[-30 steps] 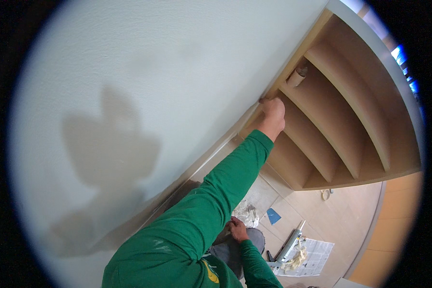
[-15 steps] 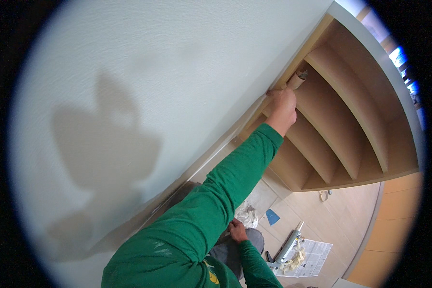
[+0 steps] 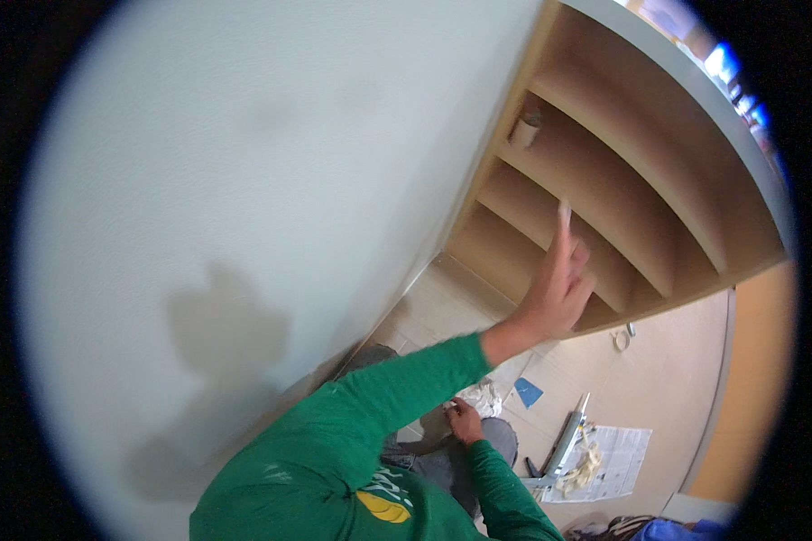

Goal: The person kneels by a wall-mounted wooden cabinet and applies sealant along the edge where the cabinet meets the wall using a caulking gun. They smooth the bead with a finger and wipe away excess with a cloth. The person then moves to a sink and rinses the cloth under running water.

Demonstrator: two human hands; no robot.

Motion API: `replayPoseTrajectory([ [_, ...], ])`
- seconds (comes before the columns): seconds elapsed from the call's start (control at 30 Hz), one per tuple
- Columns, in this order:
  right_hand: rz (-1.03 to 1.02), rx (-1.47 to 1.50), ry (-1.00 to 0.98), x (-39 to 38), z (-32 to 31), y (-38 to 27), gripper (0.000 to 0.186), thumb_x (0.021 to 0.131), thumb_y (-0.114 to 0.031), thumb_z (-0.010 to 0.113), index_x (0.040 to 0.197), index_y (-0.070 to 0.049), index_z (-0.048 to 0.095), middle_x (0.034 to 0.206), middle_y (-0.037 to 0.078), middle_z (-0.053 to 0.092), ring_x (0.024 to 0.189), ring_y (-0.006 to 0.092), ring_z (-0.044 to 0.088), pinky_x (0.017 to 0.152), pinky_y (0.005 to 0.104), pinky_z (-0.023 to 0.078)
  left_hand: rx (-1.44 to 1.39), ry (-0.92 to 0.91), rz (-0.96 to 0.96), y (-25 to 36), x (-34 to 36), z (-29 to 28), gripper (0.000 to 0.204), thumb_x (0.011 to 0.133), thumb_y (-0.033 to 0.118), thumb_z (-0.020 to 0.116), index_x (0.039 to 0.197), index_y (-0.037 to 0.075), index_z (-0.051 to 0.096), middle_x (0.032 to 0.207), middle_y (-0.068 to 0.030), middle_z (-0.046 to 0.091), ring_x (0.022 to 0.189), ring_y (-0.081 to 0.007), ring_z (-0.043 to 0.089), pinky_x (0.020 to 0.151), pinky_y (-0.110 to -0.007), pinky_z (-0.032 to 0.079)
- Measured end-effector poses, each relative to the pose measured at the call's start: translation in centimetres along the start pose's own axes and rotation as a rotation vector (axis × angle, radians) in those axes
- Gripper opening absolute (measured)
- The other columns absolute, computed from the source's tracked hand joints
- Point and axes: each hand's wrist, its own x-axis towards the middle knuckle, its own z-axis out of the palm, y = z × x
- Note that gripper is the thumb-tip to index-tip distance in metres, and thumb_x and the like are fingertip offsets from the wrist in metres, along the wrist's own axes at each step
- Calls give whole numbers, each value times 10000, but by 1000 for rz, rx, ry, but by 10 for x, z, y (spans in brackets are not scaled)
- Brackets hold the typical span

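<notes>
My left hand point(image 3: 555, 288) is raised in front of the shelf unit point(image 3: 604, 180), holding nothing. Its index finger points up with whitish stuff on the tip, and the other fingers are loosely bent. Lower down, my right hand point(image 3: 465, 422) rests by my grey-clad knee with curled fingers. Something whitish shows at its fingertips, too small to name, beside a crumpled white sheet or rag point(image 3: 485, 398). A short tan roll point(image 3: 525, 132) stands inside the unit near the wall, away from both hands.
A white wall point(image 3: 334, 135) meets the unit's left side. On the tiled floor lie a blue flat piece point(image 3: 529, 392), a caulking gun point(image 3: 567, 444), newspaper point(image 3: 627, 460) with crumpled pale material point(image 3: 585, 469), and a tape ring point(image 3: 621, 340). A blue item point(image 3: 686, 530) shows at the lower edge.
My left hand has come down and away from the wall-side edge of the unit, leaving the roll inside. My right hand stays low by the knee. The view has shifted.
</notes>
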Motion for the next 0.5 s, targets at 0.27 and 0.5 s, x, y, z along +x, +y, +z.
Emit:
replayPoseTrajectory([
  [0.27,126,-187,681,-20,-5,29,558,851,-113,640,1364,73,521,1129,283,640,1023,434,643,898,468,526,1003,-866,-328,-188,-258,-65,866,877,230,647,1604,48,213,1576,-270,317,1361,-472,411,1106,-575,356],
  [0.5,325,-156,371,4,-7,16,732,844,-123,666,1458,122,352,1231,335,505,1111,494,581,961,498,507,1245,-1110,-76,-221,-284,-90,841,905,433,659,1584,86,305,1562,-253,364,1355,-389,421,1046,-496,389],
])
